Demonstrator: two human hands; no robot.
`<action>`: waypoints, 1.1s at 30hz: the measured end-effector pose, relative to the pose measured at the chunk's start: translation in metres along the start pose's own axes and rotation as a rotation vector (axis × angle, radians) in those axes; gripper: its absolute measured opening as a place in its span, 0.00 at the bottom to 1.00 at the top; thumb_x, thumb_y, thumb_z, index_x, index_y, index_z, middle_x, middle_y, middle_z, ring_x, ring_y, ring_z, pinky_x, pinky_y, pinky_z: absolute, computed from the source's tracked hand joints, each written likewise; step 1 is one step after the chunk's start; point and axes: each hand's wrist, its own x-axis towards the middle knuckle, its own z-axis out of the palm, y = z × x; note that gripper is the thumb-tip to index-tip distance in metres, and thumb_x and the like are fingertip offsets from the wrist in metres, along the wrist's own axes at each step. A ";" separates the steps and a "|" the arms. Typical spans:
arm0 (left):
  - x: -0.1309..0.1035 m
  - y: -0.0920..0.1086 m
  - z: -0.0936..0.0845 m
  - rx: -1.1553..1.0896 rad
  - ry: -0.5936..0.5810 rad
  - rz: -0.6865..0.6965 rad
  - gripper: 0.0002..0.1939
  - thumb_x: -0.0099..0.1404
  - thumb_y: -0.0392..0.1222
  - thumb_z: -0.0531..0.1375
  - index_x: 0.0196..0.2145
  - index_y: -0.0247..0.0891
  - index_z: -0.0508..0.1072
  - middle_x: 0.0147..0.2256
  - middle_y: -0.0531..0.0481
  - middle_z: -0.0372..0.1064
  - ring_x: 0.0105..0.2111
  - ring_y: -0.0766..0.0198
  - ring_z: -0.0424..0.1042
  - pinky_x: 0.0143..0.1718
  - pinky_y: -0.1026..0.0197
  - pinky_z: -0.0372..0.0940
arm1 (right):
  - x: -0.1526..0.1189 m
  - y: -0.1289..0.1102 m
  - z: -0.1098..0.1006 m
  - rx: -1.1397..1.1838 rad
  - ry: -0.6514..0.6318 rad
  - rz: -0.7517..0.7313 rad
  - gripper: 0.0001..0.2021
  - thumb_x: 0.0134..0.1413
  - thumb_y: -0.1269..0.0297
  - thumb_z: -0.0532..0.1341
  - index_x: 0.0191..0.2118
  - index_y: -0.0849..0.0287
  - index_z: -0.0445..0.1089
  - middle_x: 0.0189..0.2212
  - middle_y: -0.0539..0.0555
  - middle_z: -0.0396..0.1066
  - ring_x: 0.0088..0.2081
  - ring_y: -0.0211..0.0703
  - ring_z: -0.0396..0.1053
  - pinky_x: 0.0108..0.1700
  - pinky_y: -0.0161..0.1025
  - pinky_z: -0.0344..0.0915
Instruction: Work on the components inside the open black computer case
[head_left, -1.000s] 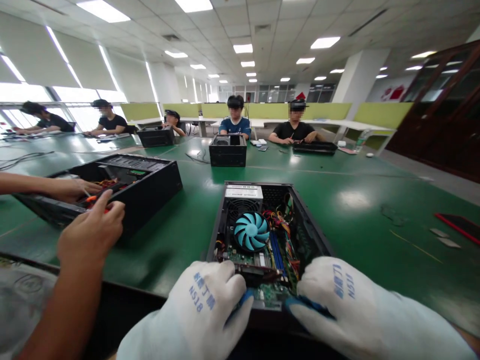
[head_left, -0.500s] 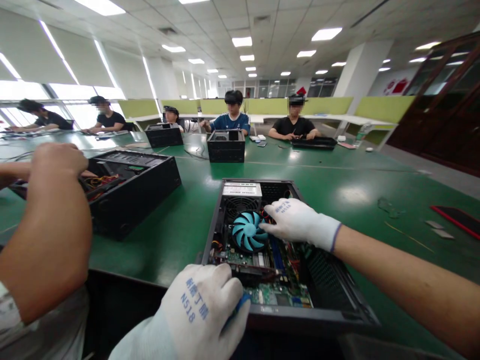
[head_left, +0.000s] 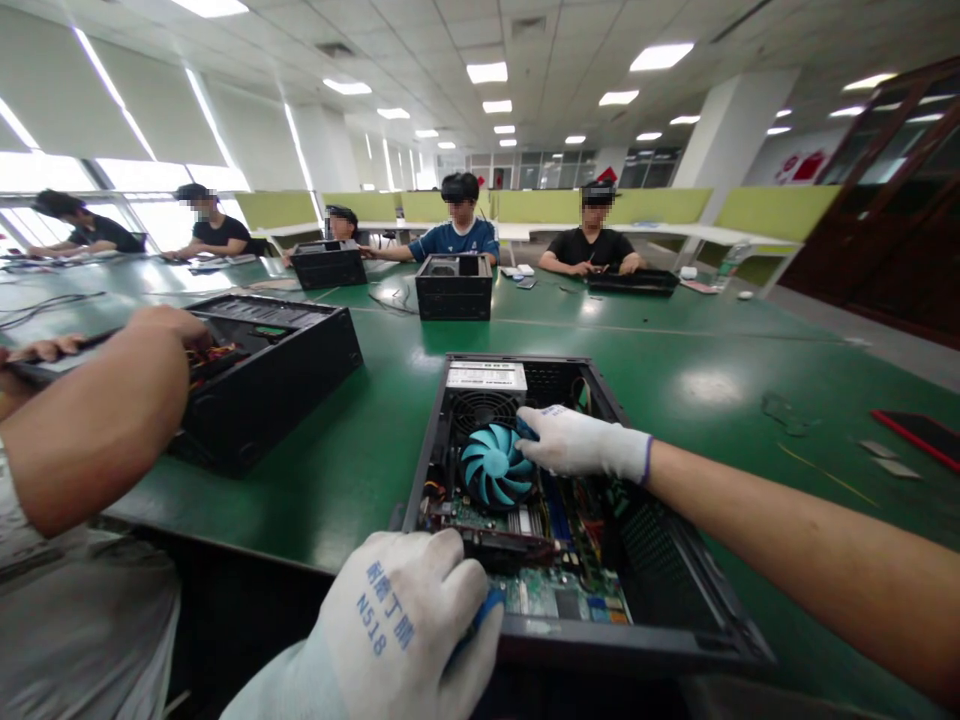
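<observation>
Right hand (head_left: 574, 440): gloved, reaching in from the right over the open case; thumb and fingers narrowly parted at the fan's edge; whether they pinch a wire or the frame, one cannot tell.
Blue fan (head_left: 496, 462): just left of the right fingertips and slightly nearer the wearer; round, hence without a long axis; the right hand is the nearer of the two.
Left hand (head_left: 416, 610): gloved, curled over the near left corner of the case, apparently holding its rim; the undersides of the fingers are hidden.
Computer case (head_left: 570, 632): spread forward and rightward of the left grip; long axis running away from the wearer.
Power supply (head_left: 486, 376): beyond the right fingertips and to their left, past the fan.
Circuit board (head_left: 540, 595): directly right of the left grip; nearer the wearer than the right hand.
Green table (head_left: 360, 470): beneath the case; bare surface beyond the left hand.
</observation>
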 end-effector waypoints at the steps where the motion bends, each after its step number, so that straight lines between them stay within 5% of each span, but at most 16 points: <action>1: 0.000 0.000 -0.001 0.005 0.001 -0.002 0.09 0.65 0.40 0.57 0.27 0.44 0.64 0.26 0.53 0.65 0.23 0.60 0.66 0.23 0.55 0.55 | 0.000 0.001 -0.001 -0.012 0.008 -0.018 0.14 0.62 0.60 0.54 0.46 0.63 0.71 0.44 0.67 0.76 0.41 0.55 0.74 0.40 0.43 0.62; 5: -0.001 0.000 0.000 0.000 0.030 0.011 0.10 0.65 0.41 0.57 0.26 0.44 0.64 0.25 0.52 0.64 0.22 0.61 0.66 0.22 0.55 0.55 | -0.009 0.005 -0.017 -0.021 0.058 -0.027 0.14 0.61 0.58 0.54 0.42 0.60 0.72 0.43 0.63 0.76 0.38 0.50 0.73 0.38 0.41 0.60; 12: -0.002 -0.001 0.002 0.001 0.010 -0.001 0.10 0.66 0.42 0.57 0.26 0.44 0.63 0.25 0.52 0.63 0.22 0.61 0.65 0.23 0.56 0.53 | -0.037 0.015 -0.055 -0.094 0.161 0.272 0.18 0.57 0.51 0.55 0.42 0.58 0.72 0.31 0.58 0.77 0.33 0.50 0.73 0.34 0.40 0.59; 20: -0.002 -0.001 0.005 -0.010 0.036 0.010 0.10 0.65 0.42 0.57 0.27 0.44 0.63 0.25 0.52 0.64 0.22 0.60 0.64 0.23 0.56 0.52 | -0.031 0.012 -0.058 -0.218 0.228 0.537 0.19 0.56 0.50 0.55 0.43 0.59 0.74 0.34 0.64 0.78 0.39 0.59 0.76 0.38 0.47 0.66; 26: -0.003 -0.001 0.003 0.000 0.036 -0.009 0.09 0.66 0.42 0.56 0.27 0.44 0.65 0.26 0.52 0.65 0.23 0.61 0.66 0.24 0.56 0.54 | 0.007 0.013 -0.039 -0.203 0.274 0.527 0.22 0.61 0.48 0.52 0.43 0.61 0.73 0.38 0.67 0.77 0.42 0.62 0.77 0.40 0.49 0.67; 30: -0.003 -0.001 0.005 -0.002 0.034 -0.010 0.10 0.66 0.42 0.57 0.26 0.44 0.64 0.26 0.52 0.65 0.23 0.60 0.65 0.23 0.56 0.53 | 0.018 0.026 -0.032 -0.108 0.286 0.405 0.29 0.65 0.44 0.45 0.48 0.64 0.71 0.45 0.70 0.76 0.46 0.61 0.75 0.44 0.49 0.67; 33: -0.002 0.000 0.004 -0.003 0.058 -0.016 0.10 0.66 0.40 0.57 0.26 0.44 0.64 0.25 0.53 0.64 0.21 0.61 0.63 0.23 0.56 0.52 | 0.013 0.037 -0.035 -0.025 0.235 0.278 0.29 0.62 0.42 0.51 0.51 0.65 0.68 0.48 0.70 0.74 0.47 0.60 0.74 0.46 0.46 0.67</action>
